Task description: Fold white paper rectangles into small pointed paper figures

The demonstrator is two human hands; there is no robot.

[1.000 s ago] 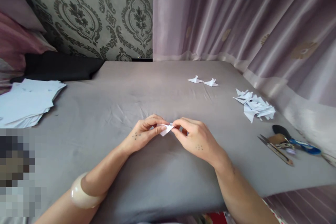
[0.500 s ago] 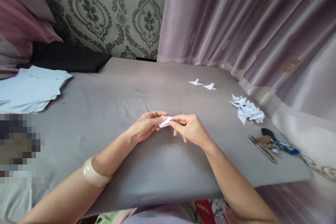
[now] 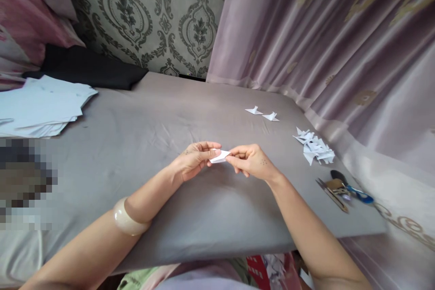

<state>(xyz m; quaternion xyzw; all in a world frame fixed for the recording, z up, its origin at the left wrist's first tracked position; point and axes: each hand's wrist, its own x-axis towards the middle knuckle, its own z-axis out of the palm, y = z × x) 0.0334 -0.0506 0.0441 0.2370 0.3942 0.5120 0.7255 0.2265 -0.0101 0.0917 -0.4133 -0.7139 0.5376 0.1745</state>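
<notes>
A small folded piece of white paper is held between both hands above the grey-covered table. My left hand grips its left end, thumb on top and fingers behind. My right hand pinches its right tip between thumb and index finger, the other fingers curled beneath. Farther back stand two folded white paper figures. To the right lies a heap of similar folded paper pieces.
Scissors with blue and black handles lie near the right edge beside a slim pointed tool. At the left sits a stack of white paper sheets, with black cloth behind it. Purple curtains hang along the right.
The camera view has tilted slightly, so the surroundings sit differently in the picture. Both hands keep their hold on the folded paper, with little visible change in its shape.
</notes>
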